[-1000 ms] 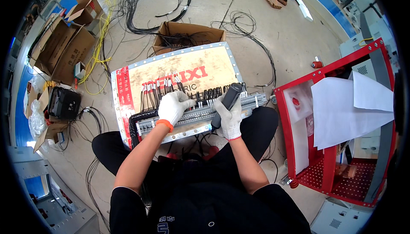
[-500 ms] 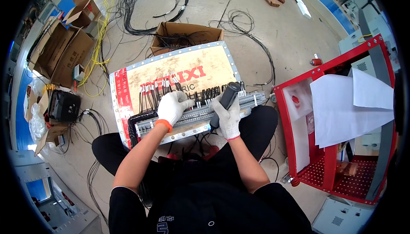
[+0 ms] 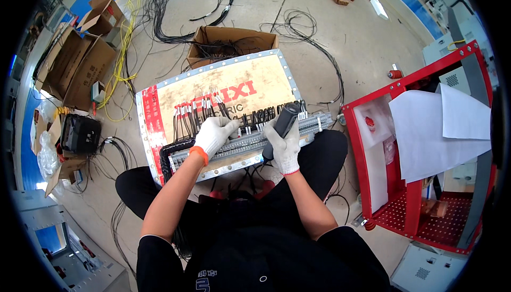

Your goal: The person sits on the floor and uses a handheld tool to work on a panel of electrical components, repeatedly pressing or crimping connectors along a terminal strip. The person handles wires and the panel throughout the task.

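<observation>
A grey terminal block strip [image 3: 247, 144] lies across the near part of a board with a metal edge [image 3: 207, 85] over my lap. Short black wires [image 3: 183, 121] with pale marker sleeves stand up along its far side. My left hand [image 3: 214, 135], in a white glove with an orange cuff, is closed at the strip, thumb and fingers pinched beside the wires; what lies between them is too small to make out. Gloved too, my right hand [image 3: 288, 151] wraps round a dark grey power screwdriver [image 3: 287, 118], held tilted over the strip. Its tip is hidden.
An open cardboard box [image 3: 234, 39] with black wires stands beyond the board. On the right is a red metal frame [image 3: 407, 207] draped with white sheets [image 3: 426, 132]. Loose cable bundles, cartons [image 3: 85, 71] and a black case [image 3: 80, 132] lie on the left.
My left hand has shifted very slightly to the right along the strip, its fingers drawn closer together. The right hand and the screwdriver stay nearly where they were.
</observation>
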`<move>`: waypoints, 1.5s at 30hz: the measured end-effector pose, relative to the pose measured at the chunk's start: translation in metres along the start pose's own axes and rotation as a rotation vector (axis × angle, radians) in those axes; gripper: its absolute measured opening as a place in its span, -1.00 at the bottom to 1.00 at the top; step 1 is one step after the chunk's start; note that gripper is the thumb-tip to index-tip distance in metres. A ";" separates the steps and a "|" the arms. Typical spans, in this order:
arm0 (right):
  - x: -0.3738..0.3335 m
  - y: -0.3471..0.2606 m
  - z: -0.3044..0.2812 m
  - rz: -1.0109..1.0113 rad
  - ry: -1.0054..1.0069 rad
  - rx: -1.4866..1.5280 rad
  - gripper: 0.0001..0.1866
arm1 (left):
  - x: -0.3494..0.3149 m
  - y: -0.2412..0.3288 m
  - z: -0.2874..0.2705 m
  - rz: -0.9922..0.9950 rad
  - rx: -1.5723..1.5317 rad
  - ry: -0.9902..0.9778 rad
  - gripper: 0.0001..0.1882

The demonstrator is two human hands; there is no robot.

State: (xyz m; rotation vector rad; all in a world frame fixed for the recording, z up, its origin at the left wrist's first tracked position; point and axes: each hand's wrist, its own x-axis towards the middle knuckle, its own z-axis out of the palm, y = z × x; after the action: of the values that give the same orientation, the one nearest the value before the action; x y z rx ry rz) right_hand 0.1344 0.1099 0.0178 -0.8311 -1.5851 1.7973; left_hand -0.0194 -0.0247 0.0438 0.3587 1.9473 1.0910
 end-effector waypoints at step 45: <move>-0.019 -0.078 0.020 -0.542 -0.254 0.338 -0.56 | 0.008 -0.027 0.001 0.188 0.049 0.165 -0.73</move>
State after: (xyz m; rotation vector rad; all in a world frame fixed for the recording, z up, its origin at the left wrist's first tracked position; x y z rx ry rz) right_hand 0.1332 0.0909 0.0985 -0.0062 -1.4162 1.7288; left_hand -0.0190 -0.0348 0.0179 0.5010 2.1219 1.2279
